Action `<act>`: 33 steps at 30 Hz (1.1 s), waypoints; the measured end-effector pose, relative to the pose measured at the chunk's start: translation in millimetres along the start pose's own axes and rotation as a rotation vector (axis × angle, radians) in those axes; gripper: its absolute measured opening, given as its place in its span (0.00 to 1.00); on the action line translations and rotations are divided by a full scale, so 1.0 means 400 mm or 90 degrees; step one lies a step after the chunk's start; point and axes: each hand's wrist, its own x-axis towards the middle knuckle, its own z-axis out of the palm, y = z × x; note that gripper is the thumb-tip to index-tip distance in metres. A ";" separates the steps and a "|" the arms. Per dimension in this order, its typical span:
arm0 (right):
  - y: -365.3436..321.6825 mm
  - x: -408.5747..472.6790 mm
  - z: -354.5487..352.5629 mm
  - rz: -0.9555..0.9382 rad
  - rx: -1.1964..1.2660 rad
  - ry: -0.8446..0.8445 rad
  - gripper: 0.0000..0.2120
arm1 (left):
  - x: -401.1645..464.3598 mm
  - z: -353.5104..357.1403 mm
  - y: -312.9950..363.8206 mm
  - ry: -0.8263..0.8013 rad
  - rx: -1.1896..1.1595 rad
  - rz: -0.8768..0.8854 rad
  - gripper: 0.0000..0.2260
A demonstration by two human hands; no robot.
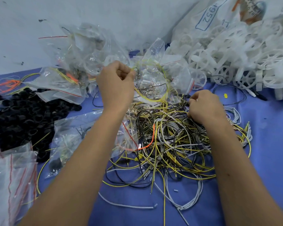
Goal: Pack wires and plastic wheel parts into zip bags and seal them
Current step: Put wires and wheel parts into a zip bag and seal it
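The left hand [115, 84] pinches a looped yellow wire [155, 99] raised just behind the tangled wire pile [170, 141] on the blue tabletop [268, 136]. The right hand [204, 106], fingers curled, pinches strands at the pile's far edge. White plastic wheels [235, 59] lie heaped behind the pile to its right.

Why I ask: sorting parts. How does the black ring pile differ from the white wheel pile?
The black ring pile lies at the left and is dark and small-pieced. The white wheel pile lies at the right rear and is translucent, with larger spoked pieces. Both lie loose on the blue table.
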 end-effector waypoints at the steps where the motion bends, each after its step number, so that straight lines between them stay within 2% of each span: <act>1: -0.004 0.000 -0.001 -0.011 0.014 0.044 0.11 | 0.005 -0.013 0.000 0.032 -0.022 0.005 0.12; 4: -0.035 -0.009 -0.004 -0.107 0.119 0.195 0.14 | 0.024 -0.050 -0.009 0.074 -0.105 -0.002 0.12; 5: -0.052 -0.014 -0.002 -0.144 0.224 0.184 0.14 | 0.025 -0.057 -0.012 0.068 -0.133 -0.007 0.11; 7: -0.090 -0.034 0.007 -0.193 0.437 0.072 0.15 | 0.016 -0.066 -0.018 0.040 -0.167 -0.003 0.10; 9: -0.110 -0.049 0.026 -0.249 0.478 -0.021 0.20 | -0.003 -0.071 -0.024 0.005 -0.183 0.011 0.10; 11: -0.112 -0.052 0.045 -0.295 0.449 -0.056 0.25 | -0.021 -0.074 -0.037 -0.026 -0.189 0.009 0.10; 13: -0.114 -0.055 0.051 -0.289 0.489 -0.117 0.23 | -0.035 -0.078 -0.054 -0.041 -0.183 -0.006 0.10; 16: -0.114 -0.061 0.049 -0.258 0.594 -0.188 0.13 | -0.050 -0.083 -0.076 -0.085 -0.169 -0.027 0.10; 19: -0.112 -0.063 0.046 -0.244 0.662 -0.223 0.15 | -0.059 -0.088 -0.086 -0.114 -0.143 -0.041 0.08; 26: -0.105 -0.058 0.022 -0.177 0.815 -0.176 0.05 | -0.070 -0.099 -0.091 0.006 -0.173 -0.129 0.10; 30: -0.111 -0.063 0.010 -0.136 0.858 -0.097 0.05 | -0.091 -0.082 -0.078 0.061 -0.237 -0.163 0.09; 33: -0.111 -0.061 0.005 -0.095 0.930 -0.088 0.06 | -0.102 -0.063 -0.067 0.112 -0.267 -0.176 0.09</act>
